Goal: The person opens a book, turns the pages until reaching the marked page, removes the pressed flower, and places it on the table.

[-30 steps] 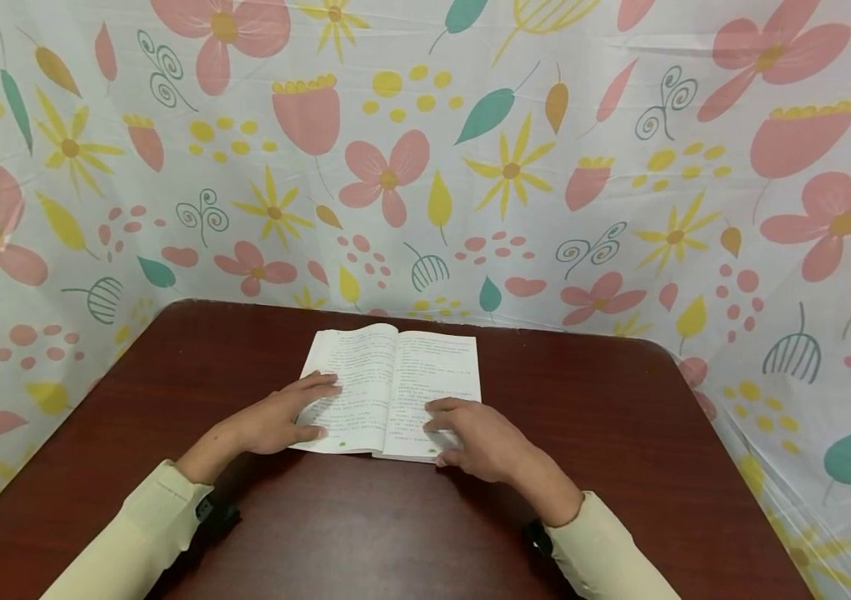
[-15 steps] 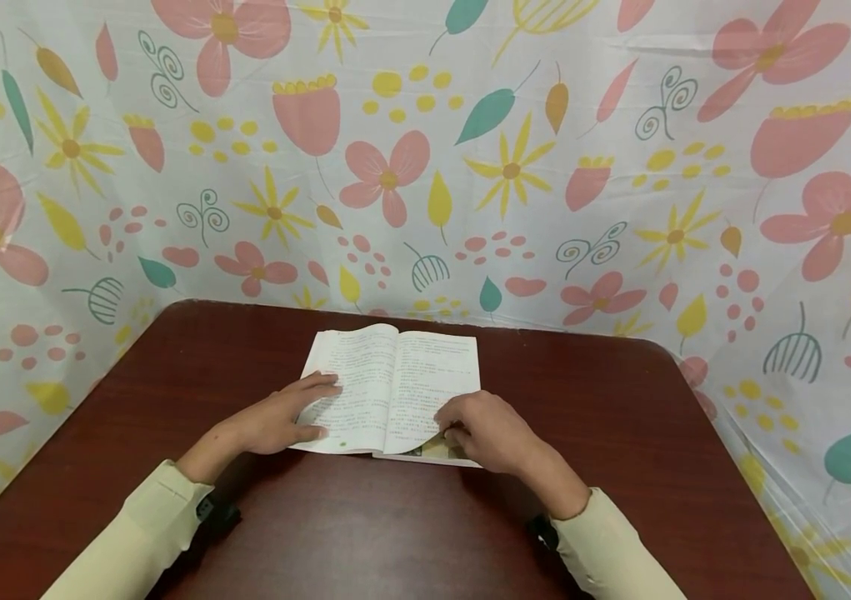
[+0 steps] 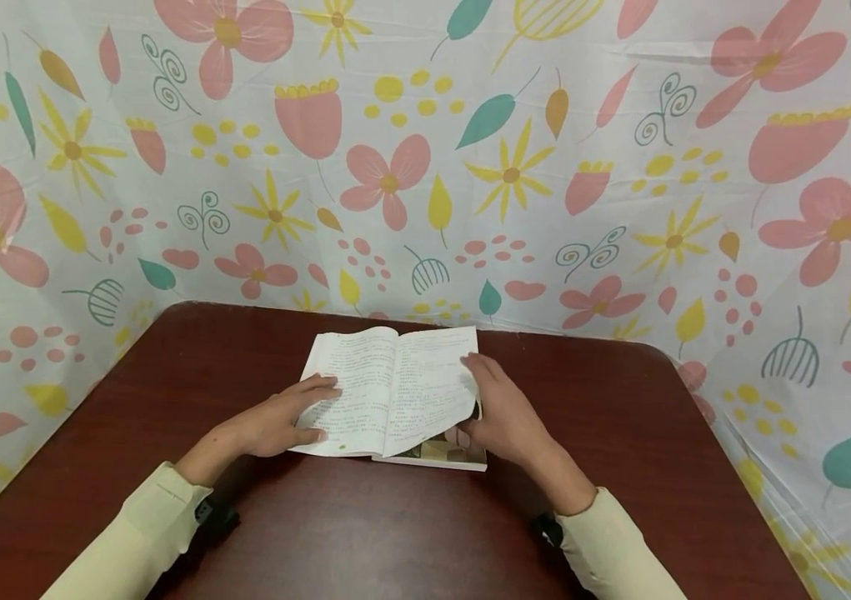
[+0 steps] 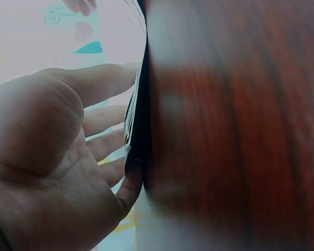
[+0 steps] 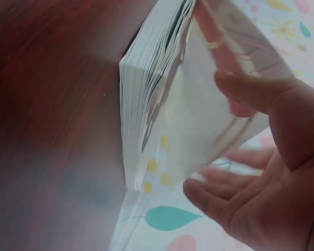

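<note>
The right grip (image 3: 506, 417) holds the raised page (image 3: 433, 383) near its free outer edge, fingers on the printed upper side and thumb underneath; the right wrist view shows the thumb against the sheet and the other fingers curving beyond it. How firm that hold is cannot be told.

The page lies to the left of this grip, inward toward the spine, and its near outer corner is lifted clear of what is under it. Its spine edge runs away from the person, the far end leaning slightly right. The relation that matters most, I judge, is this: the right grip sits at the free side, opposite the hinge, so the sheet can swing leftward over the spine. The right is clearly the nearer of the two to that page.

Below the raised corner, a coloured picture (image 3: 440, 450) shows on the right half of the book (image 3: 350, 392).

Across the spine, the left grip (image 3: 275, 423) is spread and relaxed, fingers and thumb extended over the outer part of the left-hand page, resting on it rather than grasping.

The book lies open toward the far side of the dark red-brown worktop (image 3: 357, 533), nearly centred between both arms. Behind the worktop hangs a flower-patterned cloth (image 3: 425, 275).
</note>
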{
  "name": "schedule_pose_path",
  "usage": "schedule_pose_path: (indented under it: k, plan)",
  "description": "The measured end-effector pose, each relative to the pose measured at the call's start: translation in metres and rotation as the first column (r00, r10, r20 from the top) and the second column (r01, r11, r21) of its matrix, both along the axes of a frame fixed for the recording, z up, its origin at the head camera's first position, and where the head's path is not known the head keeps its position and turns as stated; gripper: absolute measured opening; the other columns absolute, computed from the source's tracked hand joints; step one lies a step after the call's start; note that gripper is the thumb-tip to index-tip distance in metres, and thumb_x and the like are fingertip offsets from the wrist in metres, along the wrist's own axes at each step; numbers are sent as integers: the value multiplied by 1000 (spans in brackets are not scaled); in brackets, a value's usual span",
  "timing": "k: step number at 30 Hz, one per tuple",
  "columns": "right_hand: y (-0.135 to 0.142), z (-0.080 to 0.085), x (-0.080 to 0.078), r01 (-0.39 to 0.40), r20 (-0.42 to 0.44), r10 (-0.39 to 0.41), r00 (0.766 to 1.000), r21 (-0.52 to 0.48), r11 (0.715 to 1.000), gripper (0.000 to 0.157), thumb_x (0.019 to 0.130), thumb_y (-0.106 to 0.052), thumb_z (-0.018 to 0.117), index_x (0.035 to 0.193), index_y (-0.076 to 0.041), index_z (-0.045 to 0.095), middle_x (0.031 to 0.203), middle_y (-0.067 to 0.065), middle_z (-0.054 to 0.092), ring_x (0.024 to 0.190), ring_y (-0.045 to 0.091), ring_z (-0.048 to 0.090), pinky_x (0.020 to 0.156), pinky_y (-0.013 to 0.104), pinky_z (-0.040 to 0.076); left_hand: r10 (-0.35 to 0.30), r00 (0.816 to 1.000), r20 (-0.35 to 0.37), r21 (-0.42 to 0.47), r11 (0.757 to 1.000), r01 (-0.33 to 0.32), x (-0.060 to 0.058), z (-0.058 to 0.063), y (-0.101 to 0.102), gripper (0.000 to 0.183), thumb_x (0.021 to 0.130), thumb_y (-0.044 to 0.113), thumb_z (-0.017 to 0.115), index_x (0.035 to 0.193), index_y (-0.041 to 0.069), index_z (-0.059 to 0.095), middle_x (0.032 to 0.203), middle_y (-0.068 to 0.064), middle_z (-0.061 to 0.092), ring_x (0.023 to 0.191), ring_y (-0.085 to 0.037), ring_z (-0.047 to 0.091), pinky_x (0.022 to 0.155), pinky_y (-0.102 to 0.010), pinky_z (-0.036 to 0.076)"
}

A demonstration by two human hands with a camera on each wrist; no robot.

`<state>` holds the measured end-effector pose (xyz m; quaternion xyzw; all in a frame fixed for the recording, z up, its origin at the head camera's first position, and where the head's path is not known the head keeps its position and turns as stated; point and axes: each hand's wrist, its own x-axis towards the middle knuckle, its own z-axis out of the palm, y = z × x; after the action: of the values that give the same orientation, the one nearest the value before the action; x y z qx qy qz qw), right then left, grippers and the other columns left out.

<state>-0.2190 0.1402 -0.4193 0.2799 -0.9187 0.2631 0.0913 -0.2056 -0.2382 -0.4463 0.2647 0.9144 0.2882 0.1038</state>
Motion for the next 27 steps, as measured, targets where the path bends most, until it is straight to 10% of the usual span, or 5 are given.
schedule_pose_path:
  k: [5,14,23,27]
  plan:
    - [0,-1,-1,5,76,6,997,-143,990,85,90,-5,81,161,6,35,163,27,41,148,41,45,113,59,45,6,1000,7,-1,1000,-6,1,0,1,65,101,14,72,160,4,45,171,-18,31,160,-45,20,118,-71,26]
    - [-18,4,14,-125,273,202,941,-274,954,41,112,-11,53,152,-7,54,147,7,62,131,21,61,103,46,53,24,1000,4,28,999,-24,2,0,2,57,110,31,59,159,3,47,170,-19,32,159,-45,20,115,-77,22]
    - [-35,1,31,-287,219,319,922,-164,944,67,108,-11,62,166,-1,29,169,15,37,153,35,38,119,58,37,113,990,88,94,988,-122,-1,-2,3,66,117,49,28,163,4,40,172,-16,31,161,-38,20,125,-62,20]
    - [-39,-1,38,-326,239,335,911,-79,942,72,107,-15,64,168,-6,26,170,10,37,140,27,54,115,51,43,142,979,146,150,975,-164,-2,-1,3,69,117,50,21,164,3,36,172,-17,30,161,-37,20,126,-59,19]
